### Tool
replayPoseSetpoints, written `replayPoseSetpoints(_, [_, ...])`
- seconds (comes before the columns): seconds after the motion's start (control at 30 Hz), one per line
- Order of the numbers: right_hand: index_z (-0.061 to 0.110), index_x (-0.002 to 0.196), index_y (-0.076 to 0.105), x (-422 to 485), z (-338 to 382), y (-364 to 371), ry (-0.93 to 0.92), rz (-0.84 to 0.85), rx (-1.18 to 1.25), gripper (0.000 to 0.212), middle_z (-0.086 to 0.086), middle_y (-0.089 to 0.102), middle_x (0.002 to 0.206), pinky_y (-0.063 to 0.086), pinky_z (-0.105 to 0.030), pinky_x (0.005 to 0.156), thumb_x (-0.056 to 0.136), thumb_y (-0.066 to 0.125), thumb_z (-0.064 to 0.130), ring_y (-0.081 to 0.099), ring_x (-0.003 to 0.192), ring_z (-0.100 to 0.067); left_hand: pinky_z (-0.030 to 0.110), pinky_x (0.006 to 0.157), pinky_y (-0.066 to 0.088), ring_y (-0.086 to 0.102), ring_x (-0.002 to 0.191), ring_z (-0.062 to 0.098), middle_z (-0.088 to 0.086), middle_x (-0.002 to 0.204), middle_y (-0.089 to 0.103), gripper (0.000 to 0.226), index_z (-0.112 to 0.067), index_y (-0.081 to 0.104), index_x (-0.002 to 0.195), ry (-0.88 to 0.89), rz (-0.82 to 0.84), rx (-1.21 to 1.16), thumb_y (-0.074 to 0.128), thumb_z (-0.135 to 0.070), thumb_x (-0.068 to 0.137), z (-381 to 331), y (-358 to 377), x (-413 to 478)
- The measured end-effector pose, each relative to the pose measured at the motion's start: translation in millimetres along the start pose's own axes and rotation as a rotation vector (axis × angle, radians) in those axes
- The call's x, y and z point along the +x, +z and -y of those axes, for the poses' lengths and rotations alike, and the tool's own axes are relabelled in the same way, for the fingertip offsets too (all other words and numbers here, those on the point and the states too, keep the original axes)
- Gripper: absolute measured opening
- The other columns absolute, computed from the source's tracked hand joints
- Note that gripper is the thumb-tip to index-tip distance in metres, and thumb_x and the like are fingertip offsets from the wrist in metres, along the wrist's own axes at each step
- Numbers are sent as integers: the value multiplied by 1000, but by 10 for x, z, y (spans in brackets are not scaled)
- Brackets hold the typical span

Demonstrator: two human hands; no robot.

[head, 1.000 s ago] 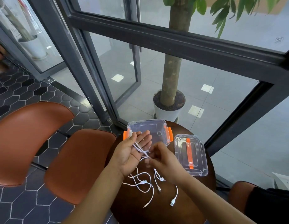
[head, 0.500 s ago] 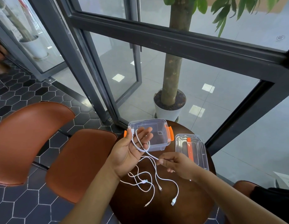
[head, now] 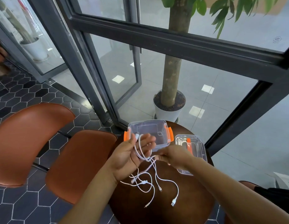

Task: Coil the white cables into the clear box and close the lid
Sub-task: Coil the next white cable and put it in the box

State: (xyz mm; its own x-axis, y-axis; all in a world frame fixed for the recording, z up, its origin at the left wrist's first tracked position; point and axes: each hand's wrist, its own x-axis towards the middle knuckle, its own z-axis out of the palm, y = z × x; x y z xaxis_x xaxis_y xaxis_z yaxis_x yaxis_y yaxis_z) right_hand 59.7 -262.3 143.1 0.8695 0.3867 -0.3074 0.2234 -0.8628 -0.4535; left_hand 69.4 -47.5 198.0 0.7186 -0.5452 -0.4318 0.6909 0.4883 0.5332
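Observation:
My left hand (head: 132, 153) is held palm up above the round dark table (head: 189, 206), with a loop of white cable (head: 139, 149) lying across its fingers and one plug end at the thumb. My right hand (head: 171, 156) pinches the same cable just right of the left palm. More white cables (head: 150, 183) lie tangled on the table below both hands, with plug ends toward the near edge. The clear box (head: 158, 126) with orange side clips stands open behind my left hand. Its clear lid (head: 197, 143) with an orange handle lies to the right, partly under my right wrist.
Two brown chairs (head: 79, 159) stand left of the table. Behind the table are a dark-framed glass wall and a potted tree (head: 169, 101) in a white pot. Dark hexagon floor tiles (head: 19, 206) lie around the chairs. A dark object (head: 276, 196) shows at the right edge.
My right hand swung out to the right with the cable, then came back toward my left palm. The loop over my left fingers has grown longer.

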Motion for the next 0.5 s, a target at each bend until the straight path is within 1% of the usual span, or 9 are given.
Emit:
replayPoseSetpoints(0.07, [17,112,71,135,98,-166,43,21,-56,29,-5,74,100,54,-35,80,103,50,35,66,87,-21,33,73,61,76,94,29,21,112,74,49,2,65,120,-90,30,265,41,-35,98,30,53,-50])
replayPoseSetpoints(0.1, [13,105,72,196,146,-264,36,23,-21,26,-5,73,94,53,-33,76,102,51,29,64,82,-20,33,73,59,75,95,31,23,112,73,49,4,62,123,-133,60,403,40,-35,101,26,72,-70])
replayPoseSetpoints(0.17, [14,81,67,268,250,-473,12,26,121,27,2,63,74,44,-26,63,102,54,27,54,65,-12,34,75,57,73,102,36,24,115,72,48,5,59,127,-201,94,637,42,-34,103,-8,85,-82])
replayPoseSetpoints(0.2, [17,74,64,278,303,-567,19,34,216,30,6,57,67,40,-23,59,101,56,27,50,59,-8,35,76,56,72,106,38,23,116,73,47,3,59,127,-211,86,711,42,-33,103,-32,83,-74])
replayPoseSetpoints(0.23, [17,71,63,273,353,-646,34,41,312,32,7,54,63,38,-22,55,100,57,27,47,55,-7,35,76,55,71,108,38,22,115,73,44,2,60,126,-210,68,753,41,-32,104,-55,79,-59])
replayPoseSetpoints(0.33, [8,74,64,173,480,-780,54,25,477,31,4,53,60,40,-22,48,100,56,24,48,48,-8,35,74,51,72,108,33,17,114,75,40,0,61,124,-142,-26,761,40,-30,106,-72,55,-11])
replayPoseSetpoints(0.4, [3,84,66,90,534,-771,30,-35,479,28,2,58,62,47,-28,52,102,52,19,55,51,-13,35,75,49,72,109,31,16,116,75,41,-1,61,125,-90,-71,723,38,-30,107,-34,27,25])
replayPoseSetpoints(0.43, [4,91,67,42,558,-735,34,-80,484,23,3,61,64,50,-29,55,101,52,19,59,52,-13,36,76,49,71,111,31,16,118,74,41,-2,61,126,-60,-84,693,37,-30,108,-2,5,43])
replayPoseSetpoints(0.5, [13,103,64,-44,607,-630,59,-169,510,14,8,65,68,53,-26,54,101,54,23,63,52,-8,40,82,50,70,112,32,20,118,72,44,-1,62,125,15,-140,610,35,-31,108,79,-20,90])
